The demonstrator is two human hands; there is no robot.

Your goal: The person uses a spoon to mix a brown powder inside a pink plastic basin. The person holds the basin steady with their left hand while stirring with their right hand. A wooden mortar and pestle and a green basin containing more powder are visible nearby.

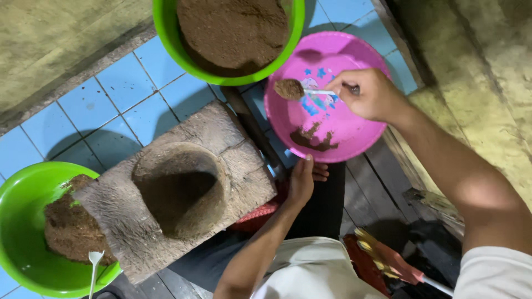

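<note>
The left hand (pixel 302 180) lies flat and open against the corner of a worn wooden block (pixel 177 188), holding nothing, seemingly steadying it; the block's round hollow sits just beyond its fingers. The right hand (pixel 368 94) pinches a spoon (pixel 302 88) heaped with brown powder, level over the pink bowl (pixel 354 61) so spills land inside. Farther off, green bowls (pixel 230 75) hold more powder. Everything rests on a blue-tiled floor (pixel 116 94) beside dark planks.
</note>
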